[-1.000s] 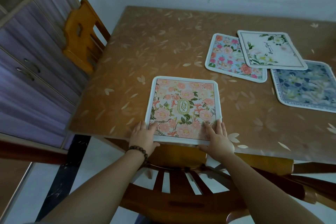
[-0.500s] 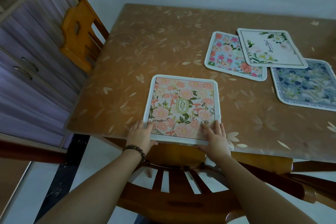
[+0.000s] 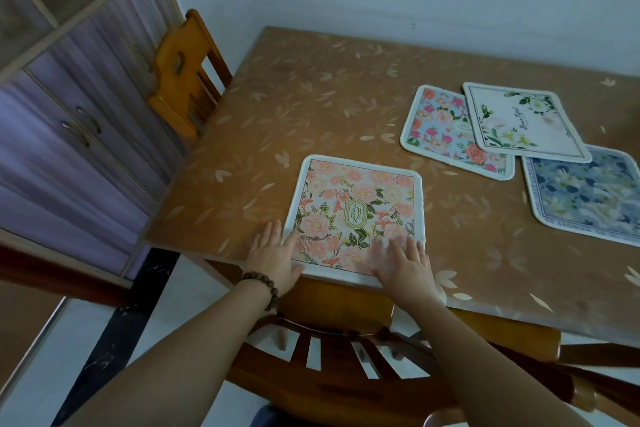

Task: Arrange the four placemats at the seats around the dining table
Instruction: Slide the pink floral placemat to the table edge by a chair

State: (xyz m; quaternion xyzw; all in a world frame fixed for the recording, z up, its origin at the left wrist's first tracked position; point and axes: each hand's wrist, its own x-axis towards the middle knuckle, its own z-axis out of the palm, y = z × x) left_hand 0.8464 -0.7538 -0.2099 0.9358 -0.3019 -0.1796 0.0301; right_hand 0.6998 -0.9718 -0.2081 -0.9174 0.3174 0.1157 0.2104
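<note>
Head view: left hand [image 3: 272, 255] and right hand [image 3: 403, 265], both flat and open, press the pink floral placemat [image 3: 356, 211] at the tabletop's [image 3: 311, 107] near edge; three placemats [image 3: 519, 135] overlap far right.

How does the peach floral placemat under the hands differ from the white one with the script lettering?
The peach floral placemat lies alone at the near table edge, above a chair; the white placemat sits farther back, overlapping a pink-on-blue placemat and a blue one. The peach one is covered in blooms around an oval "GARDEN" badge; the white one is mostly blank with corner flowers. The left hand and right hand rest flat on the peach one; the white one is untouched. Both are squarish with rounded corners.
</note>
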